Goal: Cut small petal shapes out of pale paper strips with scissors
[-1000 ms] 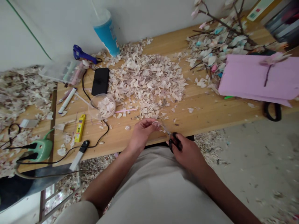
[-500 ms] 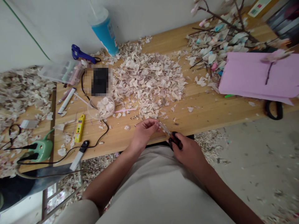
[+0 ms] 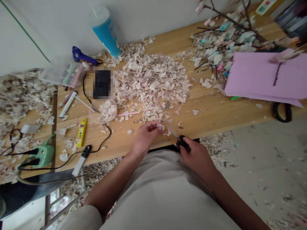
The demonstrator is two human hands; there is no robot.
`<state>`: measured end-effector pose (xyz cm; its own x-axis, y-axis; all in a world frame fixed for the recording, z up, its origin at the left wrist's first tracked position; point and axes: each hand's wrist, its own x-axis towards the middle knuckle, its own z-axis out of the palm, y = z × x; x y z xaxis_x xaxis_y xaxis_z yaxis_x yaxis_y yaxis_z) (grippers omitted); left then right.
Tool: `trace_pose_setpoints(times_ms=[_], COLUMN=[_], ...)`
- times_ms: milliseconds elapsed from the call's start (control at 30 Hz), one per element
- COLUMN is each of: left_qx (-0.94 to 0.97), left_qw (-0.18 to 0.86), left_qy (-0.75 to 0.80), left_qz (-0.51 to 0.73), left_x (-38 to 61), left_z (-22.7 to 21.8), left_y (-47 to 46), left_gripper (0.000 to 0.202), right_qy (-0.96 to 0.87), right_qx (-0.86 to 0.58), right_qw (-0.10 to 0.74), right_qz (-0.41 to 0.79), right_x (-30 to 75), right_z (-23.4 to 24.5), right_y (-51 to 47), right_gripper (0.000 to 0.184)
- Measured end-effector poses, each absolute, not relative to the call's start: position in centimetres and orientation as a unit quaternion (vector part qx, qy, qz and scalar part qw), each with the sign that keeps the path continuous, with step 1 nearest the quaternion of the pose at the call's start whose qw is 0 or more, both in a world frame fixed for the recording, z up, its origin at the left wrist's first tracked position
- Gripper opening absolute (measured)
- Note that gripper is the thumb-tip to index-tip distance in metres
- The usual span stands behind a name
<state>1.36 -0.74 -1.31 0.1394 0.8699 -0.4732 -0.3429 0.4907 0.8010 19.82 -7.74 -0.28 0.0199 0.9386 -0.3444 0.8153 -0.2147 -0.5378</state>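
Left hand [image 3: 150,132] at 6 o'clock of the petal pile [image 3: 153,80], over the table [image 3: 203,118] edge, forearm in from 7, fingers curled narrow, pinching a small pale petal [image 3: 160,127] at the thumb tip. Right hand [image 3: 194,152] at about 4 o'clock from the left, forearm in from between 4 and 5, fingers wrapped on scissors [image 3: 178,139] handles, blades pointing between 10 and 11, tips near the petal. Clear tub [image 3: 93,115] at about 10 from left hand.
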Motion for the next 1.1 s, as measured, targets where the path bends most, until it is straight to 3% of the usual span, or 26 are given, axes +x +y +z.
trace_pose_setpoints(times_ms=[200, 900, 1100], left_qx=[0.208, 0.186, 0.180], left_qw=[0.712, 0.719, 0.705], left_qy=[0.477, 0.464, 0.485], left_qz=[0.471, 0.483, 0.485], left_x=[2.6, 3.0, 2.3], left_z=[-1.0, -1.2, -0.4], left_y=[-1.3, -1.4, -0.8], left_gripper=[0.026, 0.028, 0.028], right_qy=[-0.618, -0.641, -0.610], right_qx=[-0.691, -0.693, -0.723], right_qw=[0.103, 0.090, 0.140], right_qz=[0.361, 0.318, 0.291], right_x=[18.8, 18.9, 19.1], right_z=[-0.2, -0.5, -0.5], right_y=[-8.3, -7.9, -7.5], right_gripper=[0.014, 0.019, 0.025])
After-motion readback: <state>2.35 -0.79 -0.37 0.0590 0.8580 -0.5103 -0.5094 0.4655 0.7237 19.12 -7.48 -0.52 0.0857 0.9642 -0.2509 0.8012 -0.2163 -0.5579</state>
